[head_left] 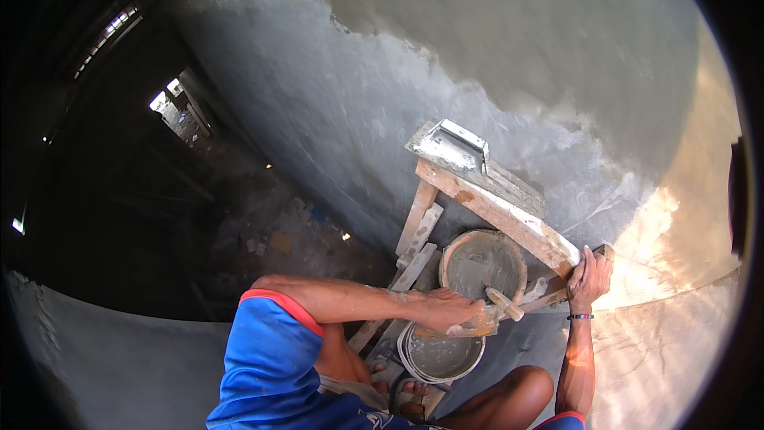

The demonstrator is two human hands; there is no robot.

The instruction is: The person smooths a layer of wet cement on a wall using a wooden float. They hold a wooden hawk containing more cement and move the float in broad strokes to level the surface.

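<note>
My left hand (442,309) reaches over two containers, its fingers closed on the edge of a mortar-coated float (476,324) with a pale cylindrical handle (504,303). Below the float is a white-rimmed bucket (436,360) with grey wet mix inside. Beyond it stands a second bucket (522,259), also holding grey mix. My right hand (590,277) grips the wooden frame at its right end, beside a thick wooden beam (509,216). A metal trowel (455,148) and a long mortar-smeared board (517,187) lie on the far side of that beam.
A wall with darker wet plaster (525,24) above a paler grey band (342,95) rises in front. Wooden supports (417,223) stand left of the buckets. My bent knees and feet (410,392) are close below. A dark, littered floor (278,231) lies to the left.
</note>
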